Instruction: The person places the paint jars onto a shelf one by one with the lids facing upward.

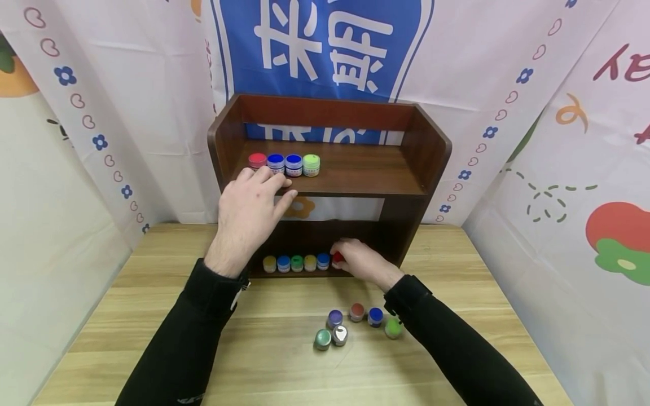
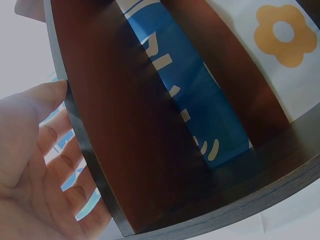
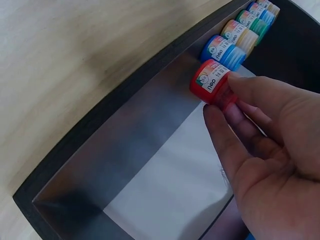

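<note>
My right hand [image 1: 363, 260] pinches a red paint jar [image 3: 210, 82] between thumb and fingers, at the right end of a row on the lower shelf. Beside it stands a blue paint jar [image 3: 223, 52], followed by several yellow, green and blue ones. My left hand [image 1: 250, 204] is at the front edge of the upper shelf [image 1: 355, 183], its thumb at the board's edge and its fingers extended past it in the left wrist view. Just beyond those fingers stand a red jar [image 1: 257, 159], two blue jars [image 1: 293, 164] and a light green jar [image 1: 311, 164].
The dark brown wooden rack [image 1: 434, 152] stands at the back of the light wood table [image 1: 274, 361]. In front of it lie several loose jars, among them a purple one [image 1: 334, 318], a teal one [image 1: 322, 339] and a green one [image 1: 393, 327]. Printed cloth surrounds the table.
</note>
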A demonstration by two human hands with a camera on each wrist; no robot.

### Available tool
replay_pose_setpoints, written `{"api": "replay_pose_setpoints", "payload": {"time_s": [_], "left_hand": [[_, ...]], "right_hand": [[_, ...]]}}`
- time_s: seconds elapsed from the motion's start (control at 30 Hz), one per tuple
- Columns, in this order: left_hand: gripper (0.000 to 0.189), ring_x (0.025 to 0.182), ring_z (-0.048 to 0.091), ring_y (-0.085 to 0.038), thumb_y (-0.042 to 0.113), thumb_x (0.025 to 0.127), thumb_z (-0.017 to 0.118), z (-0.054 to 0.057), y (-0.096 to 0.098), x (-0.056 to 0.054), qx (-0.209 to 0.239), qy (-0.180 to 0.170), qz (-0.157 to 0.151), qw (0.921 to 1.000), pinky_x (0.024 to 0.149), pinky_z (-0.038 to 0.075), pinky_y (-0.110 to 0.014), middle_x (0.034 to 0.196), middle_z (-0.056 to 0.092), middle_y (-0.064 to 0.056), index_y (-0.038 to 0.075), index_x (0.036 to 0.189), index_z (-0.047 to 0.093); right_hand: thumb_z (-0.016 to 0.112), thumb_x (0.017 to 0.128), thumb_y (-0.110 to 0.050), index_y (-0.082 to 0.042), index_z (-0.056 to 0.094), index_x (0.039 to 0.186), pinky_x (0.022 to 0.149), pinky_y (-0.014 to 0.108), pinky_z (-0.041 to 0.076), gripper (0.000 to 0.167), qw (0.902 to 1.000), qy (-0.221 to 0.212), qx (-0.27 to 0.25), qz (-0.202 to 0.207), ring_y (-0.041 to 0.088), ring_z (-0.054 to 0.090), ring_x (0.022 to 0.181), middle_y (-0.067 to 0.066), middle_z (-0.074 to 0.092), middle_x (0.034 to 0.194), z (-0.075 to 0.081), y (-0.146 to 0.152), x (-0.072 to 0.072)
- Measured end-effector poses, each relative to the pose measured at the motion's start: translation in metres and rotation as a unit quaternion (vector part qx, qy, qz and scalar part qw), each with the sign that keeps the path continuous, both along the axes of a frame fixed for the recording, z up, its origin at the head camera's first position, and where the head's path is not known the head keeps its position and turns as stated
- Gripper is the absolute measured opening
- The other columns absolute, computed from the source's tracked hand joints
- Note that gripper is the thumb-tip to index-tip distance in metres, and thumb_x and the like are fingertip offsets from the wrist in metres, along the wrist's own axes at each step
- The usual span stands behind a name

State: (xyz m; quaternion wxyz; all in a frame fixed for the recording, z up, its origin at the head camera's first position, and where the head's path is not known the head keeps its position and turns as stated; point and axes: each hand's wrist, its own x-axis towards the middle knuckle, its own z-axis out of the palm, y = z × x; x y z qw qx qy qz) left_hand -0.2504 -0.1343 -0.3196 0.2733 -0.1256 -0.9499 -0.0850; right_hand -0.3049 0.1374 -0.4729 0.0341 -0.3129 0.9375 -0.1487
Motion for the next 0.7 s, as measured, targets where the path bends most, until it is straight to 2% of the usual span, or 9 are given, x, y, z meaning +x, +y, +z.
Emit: {"api": "replay_pose_setpoints", "payload": {"time_s": [0.2,0.37,0.6,0.7], "left_hand": [[0.043,0.124,0.07,-0.041,0.049,0.118,0.071,0.0,0.001,0.0,0.0,0.001,0.001,1.0,0.098,0.067,-0.055,0.137,0.081,-0.015,0.016,0.144,0.08],[0.043,0.126,0.071,-0.041,0.049,0.118,0.071,0.0,0.001,0.0,0.001,-0.002,0.002,1.0,0.099,0.068,-0.055,0.139,0.081,-0.015,0.016,0.144,0.08],[0.044,0.127,0.071,-0.041,0.051,0.118,0.07,-0.001,0.001,0.0,-0.002,-0.003,0.005,1.0,0.101,0.068,-0.055,0.14,0.081,-0.014,0.017,0.144,0.08],[0.043,0.125,0.072,-0.041,0.05,0.118,0.07,-0.001,0.001,-0.001,-0.001,0.005,0.002,1.0,0.098,0.068,-0.054,0.138,0.081,-0.014,0.017,0.142,0.081]], "right_hand": [[0.086,0.108,-0.011,-0.003,0.079,0.132,0.102,0.043,0.071,0.026,0.9996,-0.023,0.016,-0.01,0.028,0.079,0.115,0.017,0.081,0.132,-0.002,-0.005,-0.004],[0.083,0.11,-0.009,-0.002,0.078,0.137,0.107,0.046,0.07,0.029,0.9976,-0.052,0.029,-0.035,0.028,0.078,0.118,0.019,0.08,0.138,0.003,-0.011,0.001],[0.082,0.111,-0.011,-0.003,0.077,0.141,0.111,0.046,0.069,0.031,0.9965,-0.062,0.029,-0.047,0.03,0.078,0.121,0.019,0.079,0.142,0.002,-0.014,0.0],[0.082,0.111,-0.011,-0.002,0.076,0.143,0.115,0.049,0.067,0.034,0.9974,-0.058,0.023,-0.038,0.033,0.077,0.129,0.02,0.078,0.145,0.005,-0.011,0.0]]}}
